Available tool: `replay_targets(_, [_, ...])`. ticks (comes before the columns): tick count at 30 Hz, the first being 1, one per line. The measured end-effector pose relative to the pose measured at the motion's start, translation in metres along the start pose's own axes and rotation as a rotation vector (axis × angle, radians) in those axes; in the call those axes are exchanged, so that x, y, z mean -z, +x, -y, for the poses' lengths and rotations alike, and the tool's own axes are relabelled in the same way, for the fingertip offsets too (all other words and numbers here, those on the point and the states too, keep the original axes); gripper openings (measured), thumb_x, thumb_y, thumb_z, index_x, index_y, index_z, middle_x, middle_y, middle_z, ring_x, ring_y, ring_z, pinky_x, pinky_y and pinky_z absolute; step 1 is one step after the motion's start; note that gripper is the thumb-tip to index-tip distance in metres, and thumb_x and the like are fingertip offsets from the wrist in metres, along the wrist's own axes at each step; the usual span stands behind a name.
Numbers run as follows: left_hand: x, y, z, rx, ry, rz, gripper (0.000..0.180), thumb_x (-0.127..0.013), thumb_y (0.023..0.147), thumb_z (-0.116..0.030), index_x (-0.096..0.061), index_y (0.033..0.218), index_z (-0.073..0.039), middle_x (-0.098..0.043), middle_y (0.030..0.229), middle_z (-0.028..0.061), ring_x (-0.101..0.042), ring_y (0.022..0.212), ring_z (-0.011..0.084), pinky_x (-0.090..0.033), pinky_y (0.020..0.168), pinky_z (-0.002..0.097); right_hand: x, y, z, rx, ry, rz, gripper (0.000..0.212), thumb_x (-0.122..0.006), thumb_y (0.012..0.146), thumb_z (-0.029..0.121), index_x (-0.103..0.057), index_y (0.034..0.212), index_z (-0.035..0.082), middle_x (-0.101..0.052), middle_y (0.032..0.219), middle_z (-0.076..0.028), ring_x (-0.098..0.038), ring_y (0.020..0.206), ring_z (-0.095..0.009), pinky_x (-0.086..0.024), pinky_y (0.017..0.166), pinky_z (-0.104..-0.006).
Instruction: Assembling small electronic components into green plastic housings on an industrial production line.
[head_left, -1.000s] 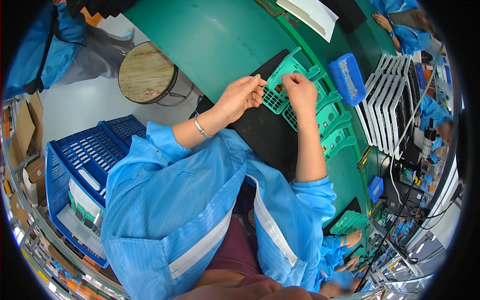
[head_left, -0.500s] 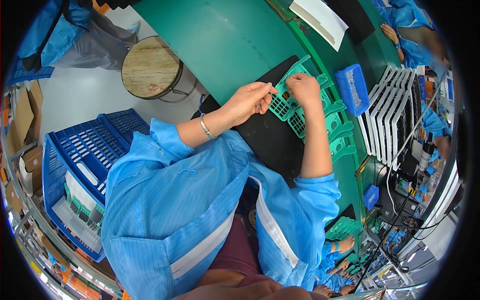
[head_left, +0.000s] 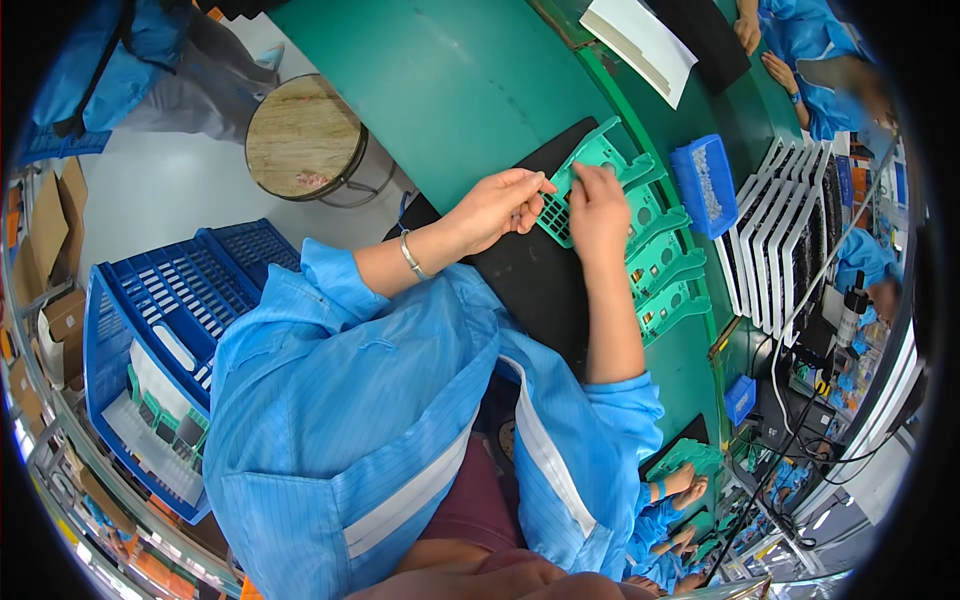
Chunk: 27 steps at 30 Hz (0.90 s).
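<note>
Several green plastic housings (head_left: 557, 216) with gridded ends and curved arms lie in a row on the bench. At the near-left corner of the farthest housing is my left hand (head_left: 494, 208). Its thumb and forefinger are pinched together; whatever is between them is too small to make out. My right hand (head_left: 602, 215) is over the same housing, fingers bent down onto it and closed. Its fingertips are partly hidden, and I cannot see what they hold. More housings (head_left: 672, 305) lie to the right of my right wrist, with small brass-coloured parts in them.
A blue bin (head_left: 706, 185) of small pale pieces stands beyond the housings, next to a rack of white panels (head_left: 780, 225). Under the housings is a black mat (head_left: 535, 290). A round stool (head_left: 305, 137) and a blue crate (head_left: 190, 300) stand left. Co-workers sit across and right.
My right hand has drawn back slightly toward me and left along the farthest housing, uncovering more of its far side. My left hand has hardly moved. Another co-worker's hand has appeared at the top right.
</note>
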<state>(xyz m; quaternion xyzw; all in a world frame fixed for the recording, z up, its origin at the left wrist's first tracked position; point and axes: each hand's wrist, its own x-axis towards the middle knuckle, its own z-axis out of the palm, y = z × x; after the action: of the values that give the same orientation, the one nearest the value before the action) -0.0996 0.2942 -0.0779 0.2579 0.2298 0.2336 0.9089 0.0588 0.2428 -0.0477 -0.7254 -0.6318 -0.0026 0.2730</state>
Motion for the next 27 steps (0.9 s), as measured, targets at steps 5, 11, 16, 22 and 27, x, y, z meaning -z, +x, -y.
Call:
replay_targets(5, [-0.036,0.008,0.001,0.065,0.008,-0.03,0.027,-0.044,0.098,-0.027,-0.056,0.101,-0.004,-0.043,0.066,-0.0027,-0.033,0.052,0.0056,-0.027,0.047,0.0209,0.02,-0.003,-0.004,0.004,-0.141,0.022,0.031,-0.055,0.069,-0.002,-0.063,0.099,-0.001,-0.06,0.098,-0.016,-0.058,0.087,-0.033,-0.048,0.078,-0.0396])
replay_targets(11, [-0.089,0.028,-0.001,0.066,0.26,-0.084,0.026,-0.045,0.098,-0.025,-0.057,0.109,-0.006,-0.034,0.06,-0.0074,-0.026,0.045,0.0007,-0.018,0.039,0.0168,0.099,-0.032,-0.049,-0.156,0.179,-0.079,0.027,-0.057,0.079,0.003,-0.063,0.105,0.004,-0.056,0.112,-0.018,-0.054,0.103,-0.035,-0.046,0.088,-0.0407])
replay_targets(16, [-0.118,0.046,0.001,0.082,0.64,-0.178,0.034,-0.048,0.095,-0.02,-0.05,0.126,-0.007,-0.031,0.054,-0.0086,-0.025,0.042,0.0006,-0.018,0.037,0.0167,0.216,-0.135,-0.118,-0.571,0.029,-0.46,0.023,-0.058,0.081,0.005,-0.063,0.104,0.004,-0.058,0.112,-0.018,-0.055,0.104,-0.034,-0.046,0.086,-0.0394])
replay_targets(22, [-0.154,0.064,0.025,0.16,0.843,-0.119,0.034,-0.045,0.096,-0.02,-0.05,0.124,-0.002,-0.033,0.056,-0.0087,-0.025,0.041,0.0007,-0.019,0.036,0.0171,0.26,-0.259,-0.184,-1.133,0.206,-0.417,0.038,-0.057,0.086,0.029,-0.059,0.115,0.004,-0.062,0.105,-0.02,-0.062,0.093,-0.031,-0.048,0.082,-0.0363])
replay_targets(27, [-0.197,0.054,0.031,0.211,0.869,-0.083,0.03,-0.045,0.095,-0.019,-0.052,0.119,-0.002,-0.033,0.055,-0.0093,-0.026,0.041,0.0003,-0.018,0.035,0.0173,0.282,-0.267,-0.188,-1.198,0.276,-0.398,0.056,-0.059,0.083,0.038,-0.049,0.126,0.004,-0.063,0.098,-0.017,-0.062,0.085,-0.027,-0.048,0.078,-0.0346])
